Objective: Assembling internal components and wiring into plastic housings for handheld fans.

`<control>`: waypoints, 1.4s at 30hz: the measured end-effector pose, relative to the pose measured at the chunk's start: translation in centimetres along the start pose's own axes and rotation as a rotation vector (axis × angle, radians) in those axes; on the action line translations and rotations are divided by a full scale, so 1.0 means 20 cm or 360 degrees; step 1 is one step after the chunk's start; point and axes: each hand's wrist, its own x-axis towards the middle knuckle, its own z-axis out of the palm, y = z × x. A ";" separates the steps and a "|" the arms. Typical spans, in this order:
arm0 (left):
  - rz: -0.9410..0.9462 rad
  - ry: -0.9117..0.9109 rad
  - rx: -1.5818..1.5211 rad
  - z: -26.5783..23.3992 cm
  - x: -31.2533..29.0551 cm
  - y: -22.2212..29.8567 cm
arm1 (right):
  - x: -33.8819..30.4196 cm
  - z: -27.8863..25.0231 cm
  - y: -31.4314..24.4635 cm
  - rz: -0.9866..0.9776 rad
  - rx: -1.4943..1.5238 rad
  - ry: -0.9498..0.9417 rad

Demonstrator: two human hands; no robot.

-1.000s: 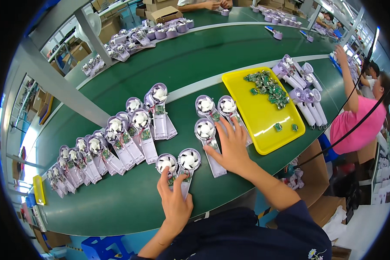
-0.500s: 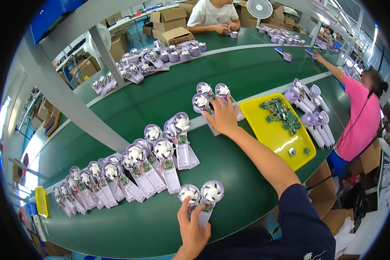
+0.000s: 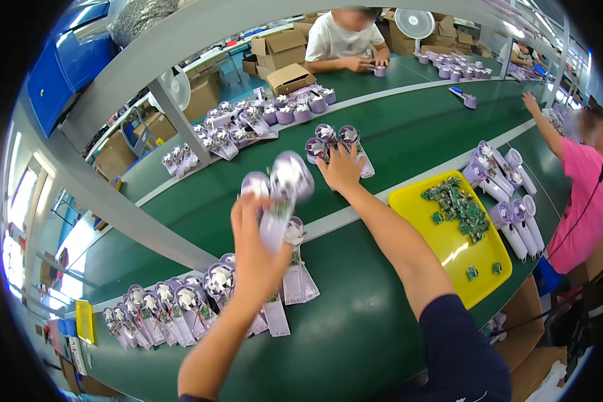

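Raised over the near table, my left hand (image 3: 256, 234) is closed around two handheld fan bodies (image 3: 289, 175) with round lilac housings, white impellers and pale handles. Farther off, my right hand (image 3: 342, 167) lies with its fingers spread on a small group of fan bodies (image 3: 325, 132) on the green belt. Its fingers touch the handles and partly cover them. Below my left hand runs a row of similar fan bodies (image 3: 187, 298), with green circuit boards and red wires showing in the handles. My left forearm hides part of that row.
A yellow tray (image 3: 409, 231) of small green circuit boards (image 3: 459, 209) stands right of my right arm. Beyond it lie assembled lilac fans (image 3: 516, 224). A grey slanting post (image 3: 134, 224) rises at the left. One co-worker (image 3: 345, 43) sits across the belt, another (image 3: 579, 181) at the right.
My left hand has lifted the two fan bodies off the near table and moved them away from me, above the row. My right hand stays at its group. The right co-worker's hand has moved right.
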 end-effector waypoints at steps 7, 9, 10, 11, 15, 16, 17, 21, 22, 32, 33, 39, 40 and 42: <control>-0.0594 0.0192 0.0299 0.56 0.66 -0.76 | 0.12 0.13 -0.08 -0.0061 0.0066 0.0224; -0.0612 0.0160 0.0394 0.64 0.74 -0.86 | 0.14 0.12 -0.09 -0.0027 0.0097 0.0213; -0.0639 0.0128 0.0492 0.67 0.78 -0.91 | 0.15 0.11 -0.12 -0.0001 0.0117 0.0169; -0.0675 0.0092 0.0482 0.73 0.82 -0.92 | 0.16 0.12 -0.12 0.0057 0.0057 0.0140; -0.0845 -0.0098 0.0684 0.88 0.95 -0.82 | 0.19 0.17 -0.13 0.0181 -0.0034 0.0150; -0.0777 -0.0073 0.0706 0.91 0.94 -0.88 | 0.19 0.18 -0.16 0.0184 -0.0033 0.0194; -0.0711 -0.0059 0.0718 0.94 0.92 -0.91 | 0.19 0.18 -0.16 0.0180 -0.0027 0.0180; -0.0690 -0.0604 0.0714 0.92 0.87 -0.91 | 0.19 0.14 -0.07 0.0120 0.0102 0.0235; -0.0822 -0.0522 0.0527 0.92 0.84 -0.88 | 0.19 0.11 -0.02 0.0099 0.0146 0.0267; -0.0452 -0.0281 0.0303 0.77 0.86 -1.14 | 0.30 -0.04 0.28 0.0205 0.0296 -0.0054; -0.0381 -0.0295 0.0303 0.80 0.88 -1.10 | 0.31 -0.04 0.31 0.0207 0.0290 -0.0053; -0.0560 -0.0437 0.0258 0.92 0.94 -1.03 | 0.33 -0.04 0.34 0.0353 0.0186 -0.0119; -0.0537 -0.0452 0.0301 0.95 0.93 -1.04 | 0.33 -0.04 0.34 0.0353 0.0177 -0.0161; -0.0602 -0.0582 0.0400 0.93 0.92 -1.08 | 0.36 -0.01 0.32 0.0342 0.0177 -0.0265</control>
